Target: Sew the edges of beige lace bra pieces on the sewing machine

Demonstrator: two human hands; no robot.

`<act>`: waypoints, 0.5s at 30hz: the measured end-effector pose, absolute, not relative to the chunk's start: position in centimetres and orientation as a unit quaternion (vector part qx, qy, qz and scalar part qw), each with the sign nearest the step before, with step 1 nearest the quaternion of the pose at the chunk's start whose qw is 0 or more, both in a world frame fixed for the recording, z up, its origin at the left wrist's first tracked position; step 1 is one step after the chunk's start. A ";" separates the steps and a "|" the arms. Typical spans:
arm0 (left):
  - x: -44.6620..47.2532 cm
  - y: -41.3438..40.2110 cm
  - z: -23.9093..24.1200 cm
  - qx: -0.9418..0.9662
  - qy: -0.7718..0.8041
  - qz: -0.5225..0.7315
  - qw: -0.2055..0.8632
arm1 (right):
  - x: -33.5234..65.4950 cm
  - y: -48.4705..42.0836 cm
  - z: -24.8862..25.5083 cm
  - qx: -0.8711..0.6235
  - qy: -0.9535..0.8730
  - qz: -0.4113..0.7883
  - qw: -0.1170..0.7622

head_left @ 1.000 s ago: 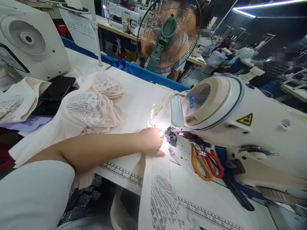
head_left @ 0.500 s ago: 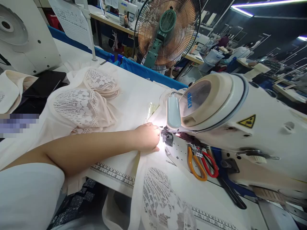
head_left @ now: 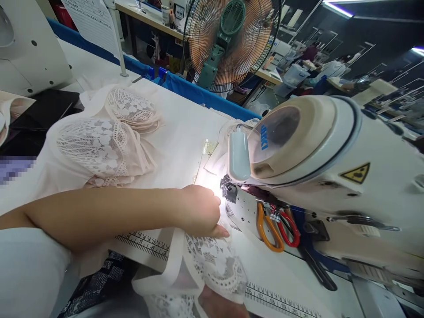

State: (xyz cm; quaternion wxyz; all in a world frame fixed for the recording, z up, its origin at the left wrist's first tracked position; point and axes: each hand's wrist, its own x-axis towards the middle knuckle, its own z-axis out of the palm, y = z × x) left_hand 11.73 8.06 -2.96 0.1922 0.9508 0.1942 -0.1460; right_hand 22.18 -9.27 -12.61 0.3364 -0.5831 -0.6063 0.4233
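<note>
Where the lamp glare falls beside the needle, the lace piece (head_left: pixel 212 265) I am working on lies pale cream, with an openwork flower pattern edged by a plain sheer band. It drapes from under my left hand (head_left: pixel 198 211) toward me, off the near edge of the table (head_left: pixel 185 141). I count one such piece under my hand and a heap of similar lace pieces (head_left: pixel 106 137) farther left on the table, too bunched for me to number. One sewing machine (head_left: pixel 318 163) fills the right side, with one small lamp (head_left: pixel 239 154) fixed on its head. Two pairs of scissors (head_left: pixel 276 223) lie side by side at its base, one orange-handled, one red-handled. One fan (head_left: pixel 232 42) stands beyond the far edge. My left hand rests knuckles up with the fingers curled down, pressing the lace against the table just left of the needle; I cannot tell if the fingertips pinch it. My right hand (head_left: pixel 221 304) shows only partly at the bottom edge, under the hanging lace, its grip hidden.
</note>
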 end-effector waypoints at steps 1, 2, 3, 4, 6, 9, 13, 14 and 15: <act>11.7 8.1 -2.9 0.951 0.194 -0.142 0.192 | 21.9 -9.4 -12.3 -0.587 -0.611 0.420 0.325; 11.7 8.1 -2.8 0.953 0.194 -0.137 0.190 | 21.6 -9.5 -12.0 -0.589 -0.608 0.424 0.322; 11.7 8.2 -2.8 0.954 0.193 -0.133 0.186 | 21.2 -9.6 -11.5 -0.585 -0.588 0.445 0.338; 11.8 8.2 -2.8 0.955 0.195 -0.134 0.181 | 20.8 -9.6 -11.1 -0.570 -0.545 0.486 0.376; 11.8 8.4 -2.7 0.955 0.196 -0.141 0.172 | 19.8 -9.3 -10.1 -0.502 -0.397 0.595 0.487; 11.9 8.7 -2.9 0.956 0.199 -0.142 0.164 | 18.6 -8.3 -9.0 -0.401 -0.208 0.687 0.569; 12.1 9.1 -3.4 0.965 0.190 -0.107 0.146 | 18.3 -7.2 -8.7 -0.401 -0.232 0.700 0.543; 12.1 9.2 -3.6 0.967 0.188 -0.098 0.141 | 18.3 -6.9 -8.8 -0.407 -0.257 0.696 0.533; 12.1 9.3 -3.8 0.968 0.188 -0.091 0.136 | 18.3 -6.7 -9.0 -0.412 -0.281 0.692 0.522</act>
